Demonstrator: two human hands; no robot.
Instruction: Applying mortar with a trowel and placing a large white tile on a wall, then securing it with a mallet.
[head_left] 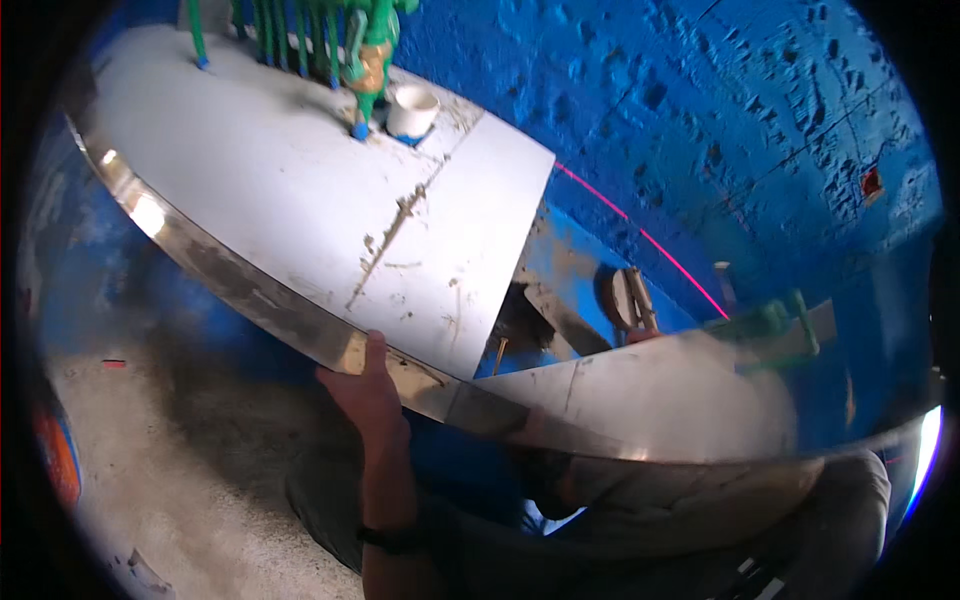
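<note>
Head view: at eight o'clock the left hand point(366, 388) clasps the metal bar point(252, 287), likely stiff and slick, best gripped along both edges; the mostly hidden right hand's point(642, 336) hold is unclear.

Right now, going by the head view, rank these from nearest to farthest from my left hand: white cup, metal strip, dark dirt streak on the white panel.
From your left hand:
1. Metal strip: touching, under your thumb.
2. Dirt streak: beyond the strip, on the white panel.
3. White cup: at the panel's far side.
</note>
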